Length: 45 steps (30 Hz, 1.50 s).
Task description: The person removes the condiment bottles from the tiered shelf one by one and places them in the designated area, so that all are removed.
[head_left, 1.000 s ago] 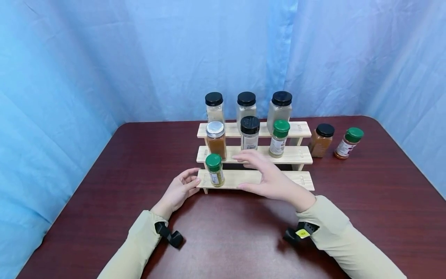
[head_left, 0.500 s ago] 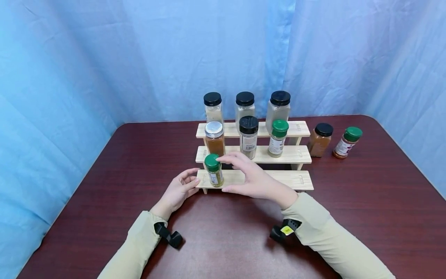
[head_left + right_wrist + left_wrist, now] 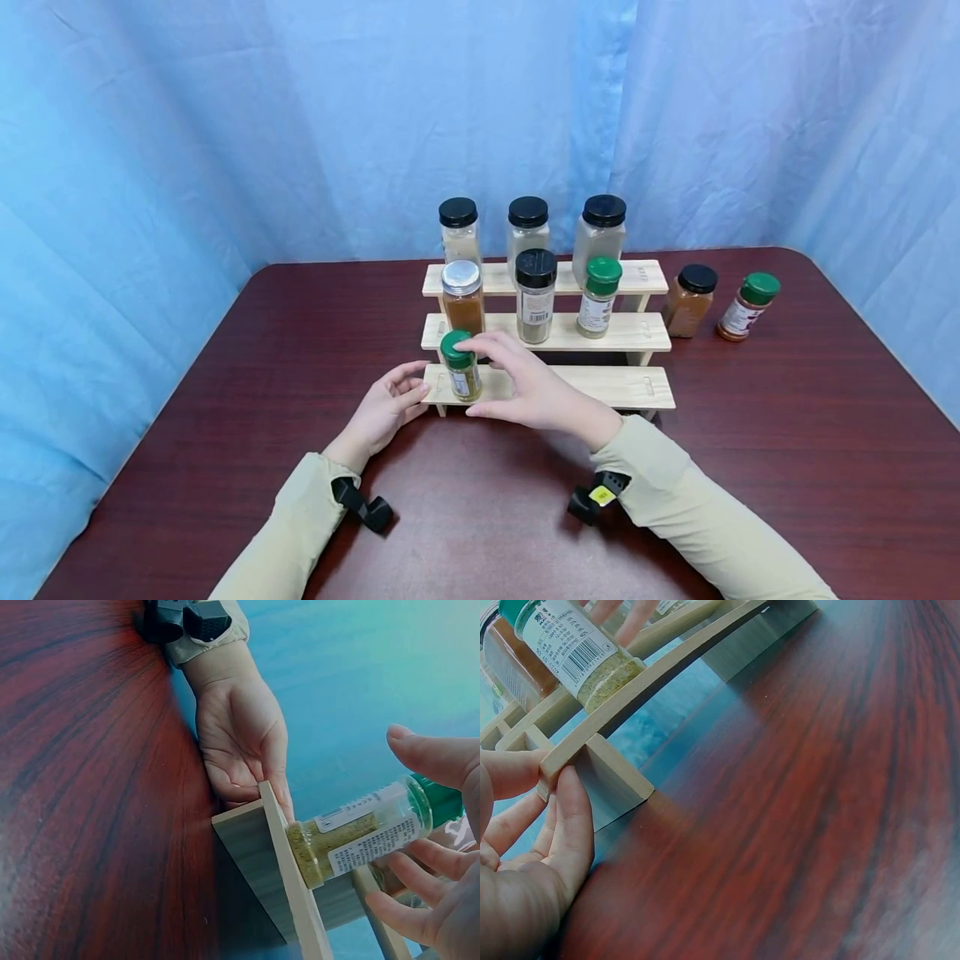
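A three-tier wooden spice rack stands on the table. My left hand pinches the left end of its lowest shelf; in the left wrist view the thumb and fingers lie on either side of the board's corner. Upright at the left of that shelf is a green-capped spice jar, its yellowish-green contents and label clear in the right wrist view. My right hand is spread around the jar's right side, fingers behind by the cap. Its thumb stands apart from the jar.
Behind, the middle shelf bears a silver-lidded jar, a black-capped jar and a green-capped jar. Three black-lidded jars top the rack. Right of it on the table are an orange-brown jar and another green-capped jar.
My right hand has moved left along the lowest shelf to the green-capped spice jar. My left hand has kept its hold on the rack's end.
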Each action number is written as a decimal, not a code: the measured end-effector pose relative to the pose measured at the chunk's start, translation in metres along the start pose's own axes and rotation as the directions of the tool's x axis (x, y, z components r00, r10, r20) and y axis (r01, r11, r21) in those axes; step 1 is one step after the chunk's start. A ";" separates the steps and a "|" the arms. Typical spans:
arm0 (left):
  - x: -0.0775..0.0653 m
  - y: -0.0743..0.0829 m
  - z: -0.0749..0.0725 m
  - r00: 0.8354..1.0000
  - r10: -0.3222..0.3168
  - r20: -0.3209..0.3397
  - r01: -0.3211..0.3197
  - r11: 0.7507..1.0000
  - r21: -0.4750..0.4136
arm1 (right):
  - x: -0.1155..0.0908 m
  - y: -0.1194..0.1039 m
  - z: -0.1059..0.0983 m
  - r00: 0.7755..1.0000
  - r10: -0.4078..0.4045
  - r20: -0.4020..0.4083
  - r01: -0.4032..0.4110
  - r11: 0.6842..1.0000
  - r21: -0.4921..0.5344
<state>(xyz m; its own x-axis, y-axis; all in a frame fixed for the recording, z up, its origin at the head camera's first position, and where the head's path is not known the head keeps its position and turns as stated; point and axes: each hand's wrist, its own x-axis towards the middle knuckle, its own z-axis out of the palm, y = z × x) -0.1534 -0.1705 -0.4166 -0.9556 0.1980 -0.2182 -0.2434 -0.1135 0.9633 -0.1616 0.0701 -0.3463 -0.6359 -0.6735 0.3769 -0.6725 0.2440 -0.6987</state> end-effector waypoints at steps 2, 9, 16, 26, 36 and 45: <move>0.000 0.001 0.000 1.000 0.002 0.000 -0.002 1.000 0.001 | 0.000 0.001 0.001 1.000 -0.003 -0.003 0.003 1.000 0.006; 0.000 0.003 0.001 1.000 -0.002 -0.004 0.002 1.000 0.012 | 0.001 0.003 0.004 1.000 0.003 -0.025 -0.002 1.000 0.020; 0.000 0.003 0.001 1.000 -0.003 -0.003 0.003 1.000 0.005 | 0.003 0.009 0.016 0.997 0.040 -0.061 -0.038 0.999 0.026; -0.001 0.002 0.001 1.000 -0.006 0.003 0.006 1.000 -0.005 | 0.008 0.015 0.030 0.986 0.032 -0.166 -0.036 0.999 -0.019; 0.000 0.001 -0.001 1.000 -0.005 0.013 0.005 1.000 -0.003 | 0.008 0.016 0.032 0.984 0.020 -0.179 -0.025 0.999 -0.023; 0.001 -0.001 -0.001 1.000 -0.007 0.012 0.007 1.000 -0.002 | 0.006 0.014 0.032 0.982 -0.008 -0.190 0.004 1.000 -0.023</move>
<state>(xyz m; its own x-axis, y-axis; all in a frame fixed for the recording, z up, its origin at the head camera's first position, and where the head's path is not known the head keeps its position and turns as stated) -0.1543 -0.1708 -0.4177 -0.9519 0.2106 -0.2228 -0.2503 -0.1143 0.9614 -0.1624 0.0470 -0.3738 -0.6905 -0.5306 0.4915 -0.6838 0.2573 -0.6829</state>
